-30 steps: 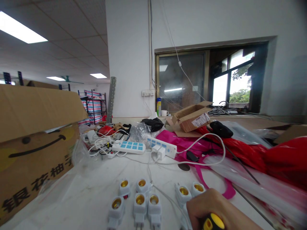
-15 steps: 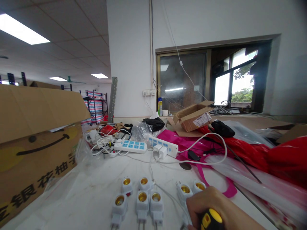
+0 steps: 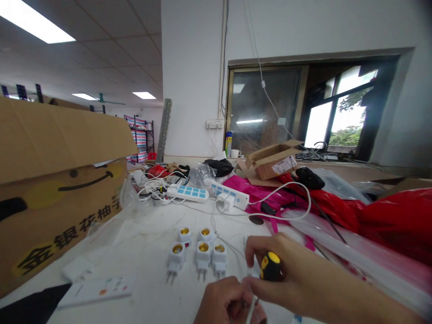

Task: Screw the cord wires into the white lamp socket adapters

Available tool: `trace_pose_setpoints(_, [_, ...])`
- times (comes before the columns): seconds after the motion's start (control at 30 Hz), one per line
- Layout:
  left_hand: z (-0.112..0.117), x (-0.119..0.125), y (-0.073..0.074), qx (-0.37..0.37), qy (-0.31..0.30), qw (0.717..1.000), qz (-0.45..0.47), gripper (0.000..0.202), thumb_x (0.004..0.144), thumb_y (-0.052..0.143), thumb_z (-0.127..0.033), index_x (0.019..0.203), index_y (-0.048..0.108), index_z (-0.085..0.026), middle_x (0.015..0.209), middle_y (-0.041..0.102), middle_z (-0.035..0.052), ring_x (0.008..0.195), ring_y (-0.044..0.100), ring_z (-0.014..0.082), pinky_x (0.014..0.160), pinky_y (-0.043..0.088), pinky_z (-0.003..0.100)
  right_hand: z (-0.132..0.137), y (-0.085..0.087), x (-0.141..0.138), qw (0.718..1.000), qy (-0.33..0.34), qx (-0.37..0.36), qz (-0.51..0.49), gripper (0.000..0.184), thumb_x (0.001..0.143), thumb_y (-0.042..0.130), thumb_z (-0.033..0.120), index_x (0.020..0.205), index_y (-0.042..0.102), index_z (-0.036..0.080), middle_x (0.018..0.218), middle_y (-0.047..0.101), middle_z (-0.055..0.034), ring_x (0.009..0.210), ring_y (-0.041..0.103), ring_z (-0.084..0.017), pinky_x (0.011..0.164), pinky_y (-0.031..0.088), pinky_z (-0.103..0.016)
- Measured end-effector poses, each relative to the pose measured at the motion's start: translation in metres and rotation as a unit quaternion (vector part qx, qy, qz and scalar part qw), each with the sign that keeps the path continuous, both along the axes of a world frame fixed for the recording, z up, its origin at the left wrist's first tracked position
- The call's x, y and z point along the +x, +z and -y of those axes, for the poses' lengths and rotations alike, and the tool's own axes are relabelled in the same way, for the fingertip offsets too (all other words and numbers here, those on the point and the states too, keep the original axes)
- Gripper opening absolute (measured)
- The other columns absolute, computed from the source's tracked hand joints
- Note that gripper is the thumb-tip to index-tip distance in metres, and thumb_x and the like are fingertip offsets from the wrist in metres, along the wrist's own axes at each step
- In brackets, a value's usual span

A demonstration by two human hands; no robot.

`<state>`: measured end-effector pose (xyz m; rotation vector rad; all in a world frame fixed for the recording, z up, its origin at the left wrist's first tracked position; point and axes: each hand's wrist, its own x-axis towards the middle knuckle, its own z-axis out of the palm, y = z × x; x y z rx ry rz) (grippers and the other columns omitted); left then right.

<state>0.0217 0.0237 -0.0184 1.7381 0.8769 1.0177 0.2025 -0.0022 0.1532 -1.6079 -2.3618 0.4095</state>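
My right hand (image 3: 283, 261) is closed around a screwdriver, its black-and-yellow handle (image 3: 270, 265) standing up between thumb and fingers; the shaft and tip are hidden. Against it, at the bottom edge, my left hand (image 3: 226, 300) has curled fingers, with a white cord (image 3: 250, 310) coming out between them. What the cord joins is covered by the fingers. Left of the hands, several white plug-in lamp sockets stand on the table, such as a front one (image 3: 203, 254) with a brass-coloured screw ring and two prongs. Behind my right hand, more sockets are mostly hidden.
White power strips (image 3: 188, 192) and tangled cables lie at the back. A large cardboard box (image 3: 64, 193) stands left, with a white flat box (image 3: 97, 291) before it. Red plastic bags (image 3: 398, 220) and clear wrap fill the right. An open carton (image 3: 275, 162) sits below the window.
My left hand has come into view and meets the right. My right hand, still with the screwdriver, has turned and now shows higher in view. The view has tilted down and shifted left.
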Motion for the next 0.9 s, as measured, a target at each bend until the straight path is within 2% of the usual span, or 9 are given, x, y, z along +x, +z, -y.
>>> trace_pose_setpoints(0.1, [0.005,0.000,0.006,0.015,0.011,1.000,0.004,0.041,0.087,0.076,-0.054,0.076,0.078,-0.015,0.069,0.047,-0.0023,0.063,0.042,0.0118,0.060,0.030,0.026,0.007,0.019,0.002,0.999,0.017,-0.001,0.036,0.035,0.087,0.076,0.049,0.118,0.074,0.034,0.100,0.074,-0.0041,0.088,0.069,-0.026,0.072,0.043,-0.032])
trace_pose_setpoints(0.23, [0.010,0.003,0.009,0.007,0.037,0.999,0.007,0.034,0.083,0.077,-0.046,0.076,0.083,-0.013,0.065,0.044,-0.0036,0.063,0.041,0.0123,0.061,0.029,0.027,0.013,0.039,0.001,0.993,0.063,0.018,0.096,0.017,0.094,0.074,0.042,0.109,0.077,0.035,0.096,0.076,-0.0029,0.088,0.070,-0.025,0.068,0.038,-0.031])
trace_pose_setpoints(0.33, [0.011,0.004,0.006,-0.014,0.046,0.999,0.010,0.034,0.082,0.074,-0.044,0.079,0.084,-0.012,0.064,0.048,-0.0032,0.063,0.042,0.0125,0.060,0.029,0.027,0.016,0.047,-0.006,0.985,0.101,0.035,0.139,0.007,0.098,0.074,0.035,0.101,0.078,0.031,0.095,0.077,-0.0038,0.089,0.070,-0.025,0.065,0.035,-0.030])
trace_pose_setpoints(0.43, [0.011,0.001,0.002,-0.017,0.035,0.999,0.009,0.035,0.086,0.072,-0.045,0.086,0.084,-0.011,0.067,0.052,-0.0022,0.065,0.046,0.0132,0.062,0.032,0.027,0.016,0.052,-0.015,0.972,0.142,0.053,0.182,0.012,0.101,0.072,0.035,0.098,0.078,0.024,0.090,0.077,-0.0056,0.083,0.069,-0.024,0.062,0.033,-0.031])
trace_pose_setpoints(0.53, [0.013,-0.003,0.002,-0.020,0.040,0.999,-0.005,0.036,0.088,0.074,-0.047,0.090,0.084,-0.013,0.072,0.060,0.0001,0.070,0.054,0.0157,0.067,0.038,0.027,0.015,0.054,-0.018,0.964,0.153,0.061,0.209,0.024,0.105,0.067,0.042,0.103,0.078,0.021,0.091,0.076,-0.0079,0.078,0.070,-0.024,0.060,0.034,-0.031])
trace_pose_setpoints(0.67, [0.018,-0.005,0.008,-0.015,0.044,0.999,-0.025,0.028,0.090,0.073,-0.040,0.092,0.086,-0.016,0.077,0.064,0.0010,0.077,0.058,0.0176,0.072,0.040,0.027,0.012,0.055,-0.015,0.955,0.147,0.012,0.258,0.042,0.108,0.054,0.055,0.107,0.076,0.020,0.096,0.076,-0.0121,0.081,0.072,-0.028,0.061,0.038,-0.033])
trace_pose_setpoints(0.77, [0.017,-0.005,0.012,-0.012,0.035,0.999,-0.027,0.028,0.091,0.073,-0.041,0.091,0.085,-0.016,0.076,0.061,-0.0004,0.074,0.054,0.0158,0.069,0.037,0.027,0.013,0.056,-0.013,0.953,0.155,-0.020,0.261,0.032,0.103,0.060,0.045,0.122,0.071,0.022,0.104,0.077,-0.0137,0.092,0.074,-0.034,0.065,0.041,-0.035])
trace_pose_setpoints(0.83, [0.012,-0.004,0.012,-0.023,0.012,0.999,-0.030,0.037,0.084,0.082,-0.045,0.106,0.082,-0.015,0.069,0.053,-0.0049,0.066,0.046,0.0135,0.063,0.032,0.026,0.014,0.057,-0.013,0.954,0.155,-0.031,0.254,0.028,0.101,0.061,0.037,0.124,0.068,0.023,0.107,0.077,-0.0138,0.095,0.074,-0.034,0.067,0.042,-0.036])
trace_pose_setpoints(0.9, [0.005,-0.002,0.008,-0.036,0.005,0.998,-0.050,0.057,0.074,0.091,-0.044,0.121,0.075,-0.016,0.063,0.044,-0.0101,0.061,0.038,0.0120,0.061,0.029,0.025,0.013,0.057,-0.014,0.955,0.149,-0.034,0.254,0.024,0.103,0.060,0.038,0.119,0.070,0.022,0.106,0.077,-0.0138,0.094,0.074,-0.034,0.068,0.042,-0.036])
